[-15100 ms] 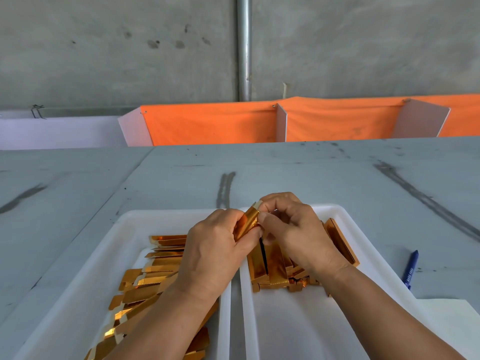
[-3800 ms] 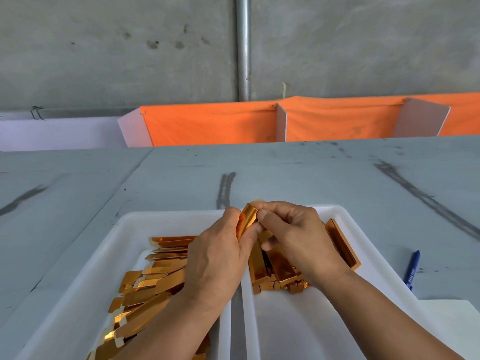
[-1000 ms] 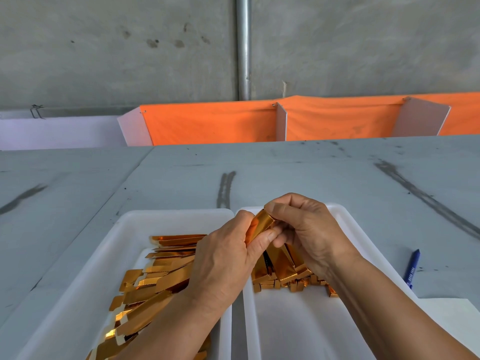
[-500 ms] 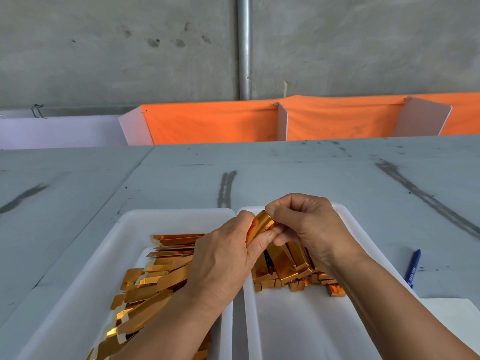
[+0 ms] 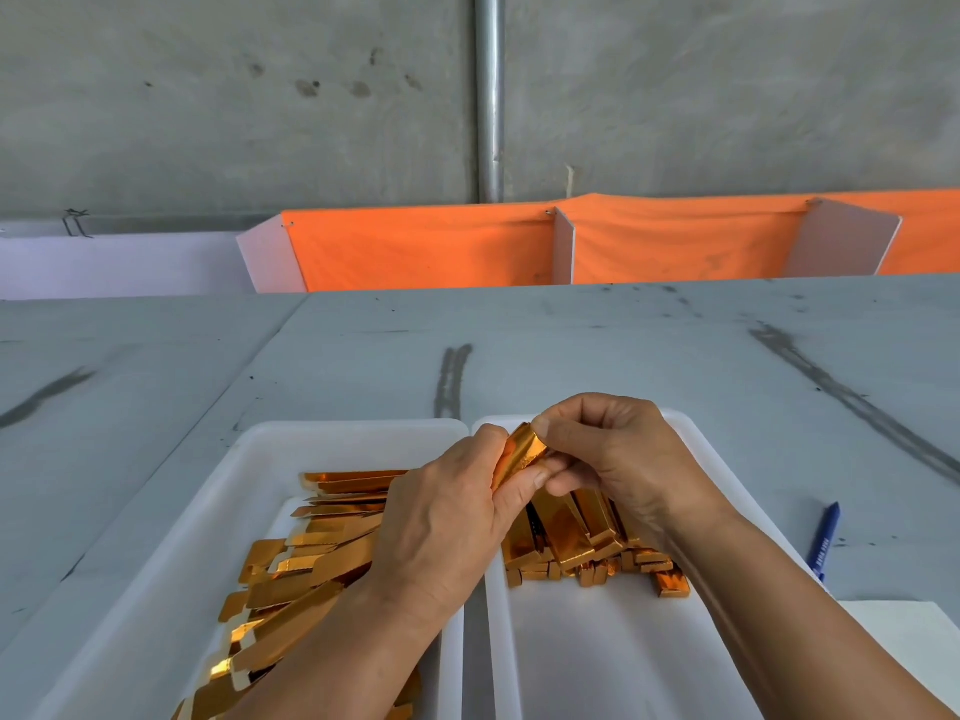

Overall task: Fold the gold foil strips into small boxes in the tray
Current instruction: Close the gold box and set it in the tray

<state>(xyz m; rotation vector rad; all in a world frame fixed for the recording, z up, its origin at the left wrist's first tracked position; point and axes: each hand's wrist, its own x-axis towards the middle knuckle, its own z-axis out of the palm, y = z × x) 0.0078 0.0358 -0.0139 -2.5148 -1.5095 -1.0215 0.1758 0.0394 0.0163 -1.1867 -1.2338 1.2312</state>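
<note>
Both hands meet above the gap between two white trays. My left hand [image 5: 447, 522] grips the lower part of a gold foil strip [image 5: 519, 452], partly folded into a box shape. My right hand [image 5: 618, 459] pinches its upper end with thumb and fingers. The left tray [image 5: 218, 501] holds a heap of flat gold foil strips [image 5: 306, 563]. In the right tray [image 5: 701, 439] lies a pile of folded gold boxes [image 5: 576, 543], partly hidden under my right hand and wrist.
A blue pen [image 5: 823, 540] lies on the grey table right of the right tray, and a white sheet [image 5: 914, 641] sits at the near right corner. Orange cloth with white dividers [image 5: 563, 246] runs along the table's far edge.
The strip has stayed between both hands. Over the last second my right hand's fingers have shifted slightly on its upper end; the folded boxes near my right wrist show more.
</note>
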